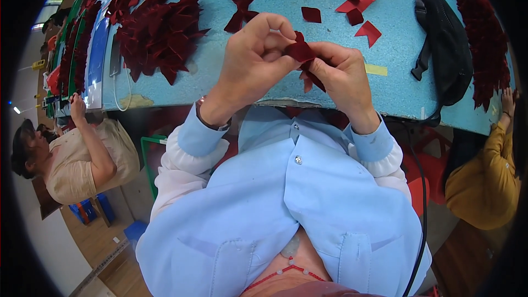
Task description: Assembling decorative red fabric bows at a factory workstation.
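Note:
Over the near edge of the table, both hands work on one dark red velvet ribbon bow (pixel 300 51). My left hand (pixel 254 58) pinches its left side between thumb and fingers. From the other side, my right hand (pixel 342 72) grips it with the thumb in front, and a ribbon tail hangs below the fingers. The fingers partly cover the bow's middle. Just beyond my left hand lies a finished-looking dark red bow (pixel 242 5). A small dark red ribbon piece (pixel 311 15) and a notched red ribbon piece (pixel 368 33) lie beyond my right hand.
A large heap of dark red bows (pixel 159 36) covers the left of the blue table (pixel 214 69). At right lie a black waist bag (pixel 443 49) and another bow pile (pixel 481 44). More cut ribbon (pixel 357 0) sits at the back. Co-workers sit on both sides.

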A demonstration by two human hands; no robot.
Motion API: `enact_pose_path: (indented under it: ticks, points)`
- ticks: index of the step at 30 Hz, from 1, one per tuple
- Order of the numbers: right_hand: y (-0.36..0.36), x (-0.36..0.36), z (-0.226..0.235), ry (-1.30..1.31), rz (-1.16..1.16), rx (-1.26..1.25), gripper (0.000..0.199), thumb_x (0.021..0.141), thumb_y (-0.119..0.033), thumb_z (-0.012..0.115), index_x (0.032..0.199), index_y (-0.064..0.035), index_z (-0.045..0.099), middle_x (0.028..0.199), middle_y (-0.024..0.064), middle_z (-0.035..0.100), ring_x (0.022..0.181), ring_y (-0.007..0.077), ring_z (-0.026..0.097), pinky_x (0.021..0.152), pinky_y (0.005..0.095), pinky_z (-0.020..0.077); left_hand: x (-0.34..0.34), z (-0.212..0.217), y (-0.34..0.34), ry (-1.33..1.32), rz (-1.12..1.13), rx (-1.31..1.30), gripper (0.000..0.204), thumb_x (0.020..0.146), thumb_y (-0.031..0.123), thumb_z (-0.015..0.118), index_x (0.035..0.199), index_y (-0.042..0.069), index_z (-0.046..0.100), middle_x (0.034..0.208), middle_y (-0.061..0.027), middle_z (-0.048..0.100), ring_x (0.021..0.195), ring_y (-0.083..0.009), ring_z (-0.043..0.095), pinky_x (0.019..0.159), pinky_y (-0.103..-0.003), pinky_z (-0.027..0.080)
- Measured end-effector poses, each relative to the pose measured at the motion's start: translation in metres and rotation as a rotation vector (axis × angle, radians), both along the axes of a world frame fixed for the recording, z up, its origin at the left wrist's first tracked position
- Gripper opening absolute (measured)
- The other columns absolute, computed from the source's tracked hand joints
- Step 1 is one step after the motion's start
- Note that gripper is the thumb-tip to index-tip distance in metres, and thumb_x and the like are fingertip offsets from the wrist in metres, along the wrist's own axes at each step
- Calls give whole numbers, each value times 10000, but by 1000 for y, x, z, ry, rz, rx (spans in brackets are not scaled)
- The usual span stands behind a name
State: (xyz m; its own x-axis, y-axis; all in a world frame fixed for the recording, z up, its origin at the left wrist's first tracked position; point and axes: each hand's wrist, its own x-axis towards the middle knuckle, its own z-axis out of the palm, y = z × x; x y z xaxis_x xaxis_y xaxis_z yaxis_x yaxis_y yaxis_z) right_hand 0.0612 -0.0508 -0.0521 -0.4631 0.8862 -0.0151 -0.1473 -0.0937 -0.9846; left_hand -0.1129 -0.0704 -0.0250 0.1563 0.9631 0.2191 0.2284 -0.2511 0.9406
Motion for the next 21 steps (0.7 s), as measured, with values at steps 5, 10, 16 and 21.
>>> enact_pose_path:
  ticks: [5,10,16,21]
  points:
    - [-1,-5,-5,59,-9,-103,167,852,-22,568,983,66,619,818,108,646,626,126,598,539,227,499,1,-6,0,-350,31,-267,283,750,-51,635,949,5,443,805,-101,662,622,-54,563,542,-188,442]
    - [-9,-22,-6,125,-266,-24,119,843,1,573,941,51,619,894,113,639,684,126,604,583,222,507,-6,-13,1,-471,113,-267,291,762,-44,638,954,-12,422,832,-148,657,721,-114,618,620,-218,492]
    - [-9,-15,-8,-179,-253,467,109,838,-2,589,939,36,605,971,91,625,748,116,593,646,217,502,-9,-16,1,-515,186,-264,331,759,-23,655,1007,-31,436,829,-145,657,723,-118,614,629,-211,486]
    - [-6,-16,-11,-250,-156,555,138,829,-23,611,954,37,607,1040,95,601,783,105,577,656,218,491,-9,-11,-5,-433,198,-284,442,753,-3,668,1113,-62,418,824,-126,660,720,-114,611,638,-208,477]
